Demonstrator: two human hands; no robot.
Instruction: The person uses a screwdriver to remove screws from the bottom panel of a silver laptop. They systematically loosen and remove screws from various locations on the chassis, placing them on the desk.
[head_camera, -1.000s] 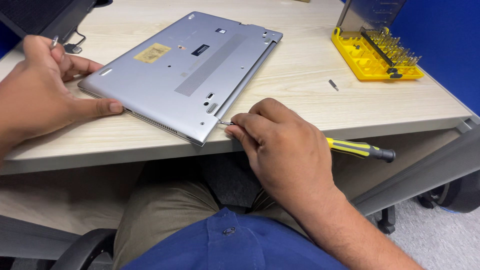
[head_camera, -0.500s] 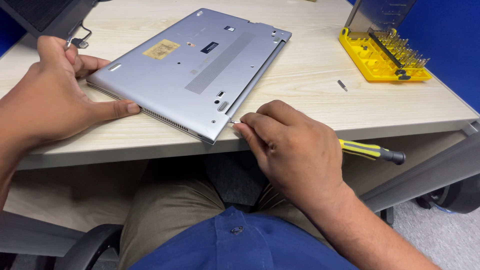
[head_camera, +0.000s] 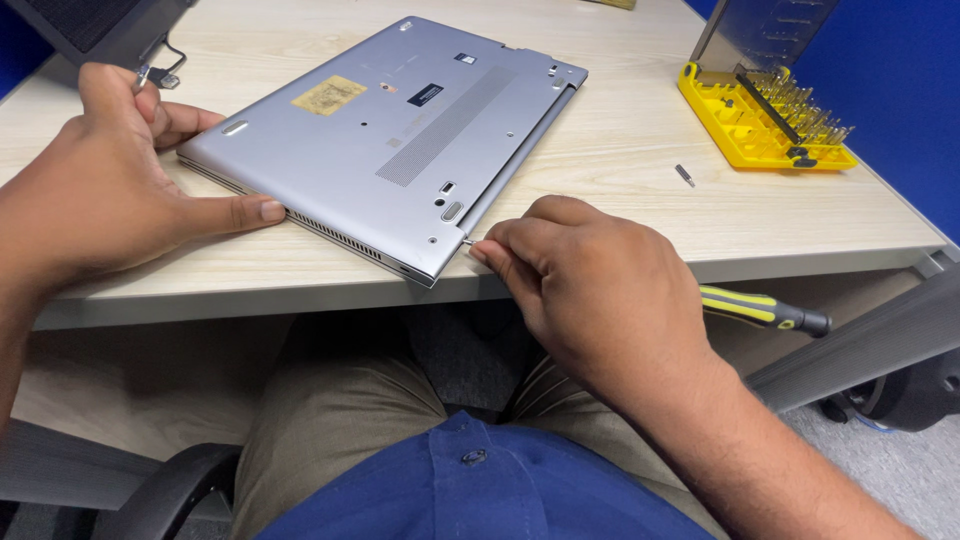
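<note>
A silver laptop (head_camera: 400, 130) lies upside down on the light wooden desk (head_camera: 620, 190), its bottom cover facing up. My left hand (head_camera: 110, 190) presses on the laptop's near left edge, thumb along the side. My right hand (head_camera: 590, 290) grips a screwdriver whose yellow and black handle (head_camera: 765, 310) sticks out to the right. Its thin metal tip (head_camera: 468, 241) touches the laptop's near right corner, by the hinge edge.
A yellow tray of screwdriver bits (head_camera: 765, 125) with a clear lid raised stands at the back right. A loose bit (head_camera: 685, 175) lies on the desk near it. A dark device with a cable (head_camera: 150, 70) sits at the back left. A chair armrest (head_camera: 170, 490) is below left.
The view has drifted slightly, so the laptop sits a little to the right. My left hand shifted along the laptop's edge. My right hand keeps the screwdriver tip at the same corner.
</note>
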